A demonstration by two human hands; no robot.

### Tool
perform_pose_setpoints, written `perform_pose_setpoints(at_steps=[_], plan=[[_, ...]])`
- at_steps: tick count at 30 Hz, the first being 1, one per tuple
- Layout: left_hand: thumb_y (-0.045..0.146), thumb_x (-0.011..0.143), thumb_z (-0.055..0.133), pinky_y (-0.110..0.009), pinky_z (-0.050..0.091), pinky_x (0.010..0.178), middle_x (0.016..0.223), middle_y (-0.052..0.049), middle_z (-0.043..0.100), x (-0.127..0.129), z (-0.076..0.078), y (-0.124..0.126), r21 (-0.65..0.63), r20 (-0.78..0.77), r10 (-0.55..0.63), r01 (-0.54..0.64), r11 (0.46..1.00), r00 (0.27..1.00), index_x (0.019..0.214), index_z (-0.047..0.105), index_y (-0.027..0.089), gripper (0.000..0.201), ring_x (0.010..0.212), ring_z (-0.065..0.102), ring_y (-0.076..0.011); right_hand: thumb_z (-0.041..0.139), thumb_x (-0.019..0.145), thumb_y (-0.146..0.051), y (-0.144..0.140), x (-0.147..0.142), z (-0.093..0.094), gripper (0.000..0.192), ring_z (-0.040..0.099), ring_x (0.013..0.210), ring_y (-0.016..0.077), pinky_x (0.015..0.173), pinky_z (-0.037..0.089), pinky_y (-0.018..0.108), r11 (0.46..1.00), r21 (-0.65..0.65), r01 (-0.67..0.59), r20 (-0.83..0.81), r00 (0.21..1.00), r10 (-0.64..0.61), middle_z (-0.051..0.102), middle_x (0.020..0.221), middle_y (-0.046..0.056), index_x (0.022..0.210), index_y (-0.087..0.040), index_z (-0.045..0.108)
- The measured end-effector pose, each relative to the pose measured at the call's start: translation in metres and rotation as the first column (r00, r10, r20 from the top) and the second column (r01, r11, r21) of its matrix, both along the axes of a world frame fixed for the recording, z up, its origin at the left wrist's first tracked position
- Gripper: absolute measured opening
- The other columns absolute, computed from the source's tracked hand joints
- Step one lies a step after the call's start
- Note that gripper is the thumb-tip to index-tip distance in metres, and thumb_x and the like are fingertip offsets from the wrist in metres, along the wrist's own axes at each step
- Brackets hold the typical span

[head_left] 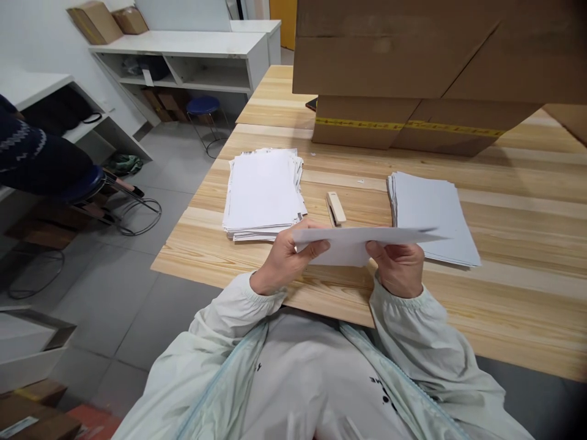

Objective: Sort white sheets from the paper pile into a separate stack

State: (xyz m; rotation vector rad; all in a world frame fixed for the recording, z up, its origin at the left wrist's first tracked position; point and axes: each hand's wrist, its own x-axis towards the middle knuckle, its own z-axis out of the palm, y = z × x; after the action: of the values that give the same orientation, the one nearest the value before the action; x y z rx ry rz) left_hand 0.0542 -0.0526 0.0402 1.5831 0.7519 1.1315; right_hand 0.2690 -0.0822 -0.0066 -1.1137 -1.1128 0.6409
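Several white paper sheets [346, 250] are held up off the table, one end in each of my hands. My left hand [291, 253] pinches their left end, thumb on the near side. At the right end, my right hand [398, 263] grips them with its thumb in front and its other fingers mostly behind the paper. Just beyond the sheets a cream stapler [336, 208] lies on the table. A thick, uneven paper stack [263, 189] sits to the left, and a lower, neater paper stack [433, 214] lies to the right, partly behind my right hand.
Large cardboard boxes [367, 61] are stacked on the far side of the wooden table [211, 244]. A dark object [311, 104] pokes out beside them. To the left are a seated person [36, 153], a blue stool [202, 106] and white shelves [183, 46].
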Motion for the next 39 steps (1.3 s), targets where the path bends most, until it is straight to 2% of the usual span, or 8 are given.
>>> perform_pose_setpoints(at_steps=[3,8,12,20,25,30,35,39], plan=[[0.05,0.088,0.072,-0.027,0.051,0.071,0.084,-0.004,0.071,0.004,-0.001,-0.004,-0.029,0.041,0.045,-0.044,0.999,0.998,0.088,0.074,0.017,0.033,0.076,0.063,-0.0154,0.089,0.065,-0.054,-0.001,0.001,-0.005,0.038,0.072,0.077,0.0227,0.071,0.061,0.039,0.998,-0.003,0.059,-0.024,0.998,-0.059,0.079,0.083,0.005,0.083,-0.023,0.077],[0.054,0.083,0.075,-0.03,0.055,0.08,0.096,-0.006,0.075,0.01,0.0,-0.007,-0.113,0.079,0.073,-0.064,0.992,0.994,0.097,0.075,0.017,0.04,0.088,0.068,-0.019,0.09,0.062,-0.055,-0.001,-0.001,-0.006,0.039,0.071,0.071,0.0206,0.066,0.06,0.036,0.995,0.013,0.096,-0.037,0.995,-0.096,0.079,0.082,0.004,0.08,-0.023,0.076],[0.051,0.078,0.081,-0.027,0.052,0.071,0.086,-0.004,0.073,0.015,0.005,-0.007,-0.099,0.08,0.081,-0.073,0.992,0.994,0.088,0.071,0.017,0.037,0.077,0.065,-0.0159,0.09,0.064,-0.051,-0.001,-0.004,-0.002,0.035,0.07,0.072,0.0214,0.067,0.06,0.038,0.992,0.084,0.099,-0.038,0.995,-0.096,0.077,0.079,0.003,0.078,-0.023,0.075],[0.043,0.081,0.08,-0.024,0.049,0.069,0.087,-0.003,0.07,0.016,0.008,-0.008,-0.077,0.099,0.033,-0.025,0.997,0.995,0.089,0.068,0.018,0.029,0.076,0.063,-0.0128,0.084,0.075,-0.031,0.0,-0.004,0.011,0.017,0.064,0.065,0.0169,0.062,0.052,0.034,0.974,0.212,-0.084,0.016,0.996,0.082,0.069,0.069,-0.001,0.074,-0.023,0.069],[0.051,0.083,0.077,-0.026,0.049,0.07,0.086,-0.004,0.07,0.018,0.008,-0.01,-0.09,0.055,0.039,-0.034,0.995,0.998,0.088,0.068,0.018,0.034,0.077,0.063,-0.0148,0.085,0.073,-0.04,-0.002,-0.005,0.011,0.024,0.063,0.066,0.0192,0.064,0.054,0.037,0.987,0.152,-0.04,0.024,0.999,0.037,0.068,0.068,0.0,0.071,-0.024,0.066],[0.06,0.088,0.066,-0.029,0.05,0.07,0.08,-0.004,0.069,0.02,0.002,-0.012,-0.032,0.026,0.103,-0.102,0.994,0.994,0.085,0.072,0.018,0.042,0.075,0.062,-0.0165,0.086,0.067,-0.055,-0.004,-0.005,0.004,0.037,0.063,0.067,0.0204,0.06,0.052,0.036,0.992,0.081,0.099,0.033,0.994,-0.101,0.07,0.073,0.003,0.072,-0.024,0.068],[0.067,0.087,0.063,-0.03,0.053,0.076,0.086,-0.005,0.074,0.022,0.004,-0.015,-0.113,0.069,0.234,-0.225,0.968,0.97,0.091,0.073,0.017,0.051,0.081,0.065,-0.019,0.07,0.082,-0.066,-0.013,0.0,0.001,0.045,0.054,0.062,0.0159,0.057,0.045,0.031,0.99,-0.01,0.14,0.15,0.979,-0.137,0.064,0.068,0.002,0.077,-0.022,0.071],[0.055,0.09,0.067,-0.025,0.052,0.076,0.095,-0.003,0.074,0.024,0.007,-0.021,-0.154,0.127,0.323,-0.303,0.941,0.938,0.122,0.066,0.021,0.046,0.081,0.064,-0.015,0.062,0.092,-0.058,-0.038,0.014,0.012,0.044,0.036,0.054,0.0108,0.049,0.03,0.027,0.967,-0.158,0.2,0.347,0.928,-0.135,0.045,0.056,-0.003,0.071,-0.02,0.068]])
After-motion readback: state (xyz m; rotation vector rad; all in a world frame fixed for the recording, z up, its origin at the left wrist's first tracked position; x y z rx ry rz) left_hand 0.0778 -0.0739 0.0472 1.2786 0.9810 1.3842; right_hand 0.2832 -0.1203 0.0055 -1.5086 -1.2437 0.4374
